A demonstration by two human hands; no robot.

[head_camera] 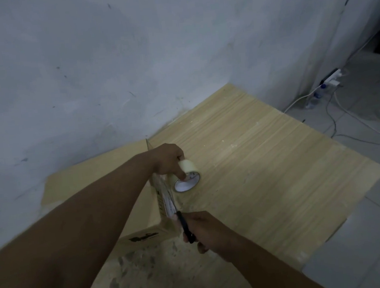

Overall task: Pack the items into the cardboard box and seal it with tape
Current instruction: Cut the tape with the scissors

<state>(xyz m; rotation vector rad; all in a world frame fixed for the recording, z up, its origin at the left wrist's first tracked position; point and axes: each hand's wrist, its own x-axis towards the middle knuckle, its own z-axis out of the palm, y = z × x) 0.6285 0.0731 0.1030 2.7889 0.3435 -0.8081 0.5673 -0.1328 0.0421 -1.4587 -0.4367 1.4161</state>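
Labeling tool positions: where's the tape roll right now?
Centre of the head view: the left hand grips the tape roll just right of the cardboard box, over the table, with the scissors in the right hand nearer the camera.

Cardboard box (94,168), tape roll (190,166) alongside

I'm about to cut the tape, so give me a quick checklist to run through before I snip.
1. Left hand grips the roll: ok.
2. Strip runs from the roll along the box edge: ok.
3. Right hand holds the scissors, tips at the strip: ok.
4. Left fingers away from the blades: ok.
5. Strip stuck flat on the box: cannot tell.
6. Blades open around the strip: cannot tell.
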